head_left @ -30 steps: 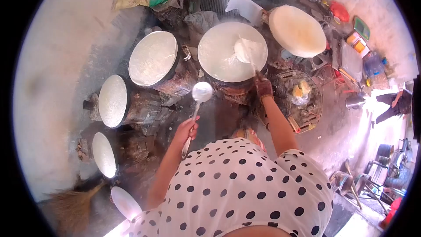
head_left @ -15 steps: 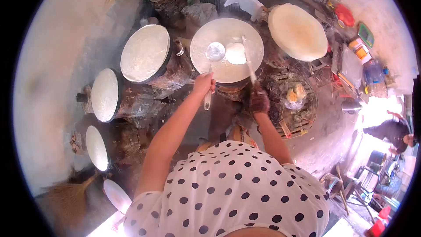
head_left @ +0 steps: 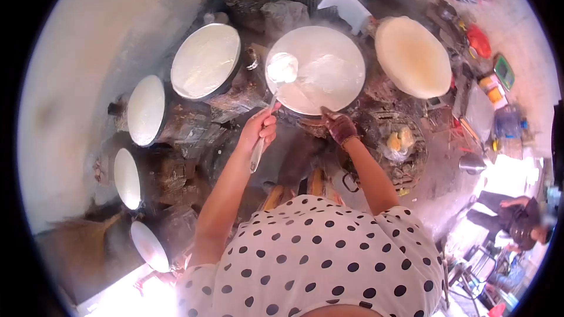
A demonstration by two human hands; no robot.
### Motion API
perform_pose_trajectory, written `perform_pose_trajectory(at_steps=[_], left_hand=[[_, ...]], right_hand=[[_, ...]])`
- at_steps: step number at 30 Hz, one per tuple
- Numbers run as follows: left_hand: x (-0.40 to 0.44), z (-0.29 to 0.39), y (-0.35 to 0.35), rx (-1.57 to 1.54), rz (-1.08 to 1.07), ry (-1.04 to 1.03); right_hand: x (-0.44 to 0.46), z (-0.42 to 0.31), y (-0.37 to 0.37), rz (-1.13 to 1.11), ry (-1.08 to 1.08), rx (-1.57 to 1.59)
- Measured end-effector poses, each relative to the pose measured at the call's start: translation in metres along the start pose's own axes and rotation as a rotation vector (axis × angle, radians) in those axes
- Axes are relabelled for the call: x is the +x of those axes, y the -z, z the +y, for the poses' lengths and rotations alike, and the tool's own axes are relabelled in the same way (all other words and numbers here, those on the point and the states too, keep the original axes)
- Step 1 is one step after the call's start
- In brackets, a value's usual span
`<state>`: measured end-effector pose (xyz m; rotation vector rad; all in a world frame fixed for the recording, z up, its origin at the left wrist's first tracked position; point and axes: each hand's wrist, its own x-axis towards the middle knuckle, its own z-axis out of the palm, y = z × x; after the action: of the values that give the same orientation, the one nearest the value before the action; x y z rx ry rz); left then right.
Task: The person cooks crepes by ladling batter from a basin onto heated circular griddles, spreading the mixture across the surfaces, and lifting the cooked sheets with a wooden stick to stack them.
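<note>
My left hand (head_left: 258,130) is closed around the handle of a metal ladle (head_left: 283,69), its bowl white with batter above the left side of the middle round griddle (head_left: 359,70). White batter (head_left: 329,73) covers much of that griddle. At the griddle's near edge, my right hand (head_left: 342,128) wears a dark glove and is closed on the grip of a batter spreader (head_left: 325,110). The spreader's blade is hard to make out against the pale batter.
Several round griddles with pale sheets (head_left: 205,61) curve along the left. A browned round flatbread (head_left: 413,57) lies on the right. Below it, yellowish food in a plastic bag (head_left: 400,141) rests on a round grate. Another person (head_left: 520,220) is at far right.
The ladle has moved left and up from the batter puddle, which is now spread wider. My right hand stays near the griddle's edge, its spreader no longer standing out clearly. The view has shifted.
</note>
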<state>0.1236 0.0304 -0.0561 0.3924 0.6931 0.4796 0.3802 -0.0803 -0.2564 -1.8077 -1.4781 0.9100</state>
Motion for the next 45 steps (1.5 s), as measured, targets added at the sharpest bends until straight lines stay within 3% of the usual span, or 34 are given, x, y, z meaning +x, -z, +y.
perform_pose_trajectory(at_steps=[3, 5, 7, 10, 12, 16, 18, 19, 20, 22, 23, 24, 25, 26, 27, 30, 31, 32, 34, 35, 36, 37, 38, 40, 42, 45], left_hand=[[-0.057, 0.008, 0.007, 0.023, 0.073, 0.017], [-0.121, 0.007, 0.022, 0.028, 0.086, -0.087], [-0.172, 0.004, 0.04, 0.069, 0.132, -0.173], [-0.217, -0.015, 0.1, -0.052, 0.214, -0.249], [-0.253, -0.022, 0.138, -0.3, 0.267, -0.118], [-0.345, -0.043, 0.194, -0.454, 0.365, -0.345], [-0.396, -0.056, 0.206, -0.032, 0.552, -0.58], [-0.417, -0.056, 0.205, 0.123, 0.692, -0.608], [-0.429, -0.056, 0.217, 0.088, 0.734, -0.647], [-0.439, -0.063, 0.244, -0.224, 0.797, -0.638], [-0.438, -0.071, 0.279, -0.527, 0.627, -0.755], [-0.446, -0.071, 0.297, -0.556, 0.678, -0.811], [-0.454, -0.075, 0.301, -0.79, 0.608, -0.842], [-0.473, -0.073, 0.317, -1.023, 0.506, -0.876], [-0.496, -0.073, 0.321, -1.05, 0.528, -0.94], [-0.561, -0.073, 0.31, -0.336, 1.173, -0.962], [-0.579, -0.069, 0.325, -0.378, 1.28, -0.858], [-0.562, -0.083, 0.345, -0.47, 1.238, -0.937], [-0.597, -0.081, 0.421, -0.901, 0.819, -1.074], [-0.609, -0.076, 0.431, -0.923, 0.837, -1.088], [-0.617, -0.071, 0.436, -1.154, 0.666, -1.221], [-0.624, -0.066, 0.439, -1.372, 0.472, -1.349], [-0.629, -0.065, 0.436, -1.38, 0.485, -1.374], [-0.621, -0.077, 0.409, -0.991, 0.87, -1.576], [-0.612, -0.062, 0.364, -0.73, 1.601, -1.326], [-0.588, -0.097, 0.36, -0.863, 1.723, -1.322]], right_hand=[[-0.007, -0.008, 0.01, 0.262, -0.057, -0.703], [-0.032, -0.002, -0.01, 0.37, 0.065, -0.867], [-0.046, -0.042, -0.033, 0.181, -0.04, -0.648], [-0.026, 0.005, -0.049, 0.032, -0.188, -0.923], [0.009, 0.01, -0.046, 0.005, -0.076, -1.077], [0.068, 0.002, -0.057, -0.103, 0.221, -1.342], [0.081, -0.047, -0.072, 0.153, -0.264, -0.79], [0.092, -0.052, -0.1, 0.162, 0.008, -0.547], [0.103, -0.056, -0.127, 0.104, 0.267, -0.308], [0.142, -0.071, -0.188, 0.157, 0.7, -0.485], [0.153, -0.102, -0.232, 0.106, 0.752, -0.462], [0.149, -0.153, -0.288, 0.035, 0.287, -0.09], [0.133, -0.206, -0.329, -0.065, -0.198, 0.248], [0.114, -0.271, -0.363, -0.138, -0.155, 0.24], [0.092, -0.332, -0.38, -0.268, -0.171, 0.263], [0.097, -0.389, -0.476, -0.46, -0.056, 0.24], [0.103, -0.399, -0.511, -0.573, 0.087, 0.291], [0.117, -0.382, -0.523, -0.683, 0.233, 0.369], [0.095, -0.459, -0.563, -0.904, -0.046, 0.327], [0.072, -0.496, -0.581, -0.941, -0.026, 0.19], [0.064, -0.518, -0.598, -0.975, 0.002, 0.056], [0.062, -0.519, -0.625, -1.018, 0.118, 0.111], [0.064, -0.521, -0.645, -1.102, 0.139, 0.092], [0.05, -0.537, -0.668, -1.174, 0.214, 0.086], [0.048, -0.554, -0.691, -1.244, 0.242, 0.015], [0.044, -0.578, -0.704, -1.524, 0.278, -0.14]])
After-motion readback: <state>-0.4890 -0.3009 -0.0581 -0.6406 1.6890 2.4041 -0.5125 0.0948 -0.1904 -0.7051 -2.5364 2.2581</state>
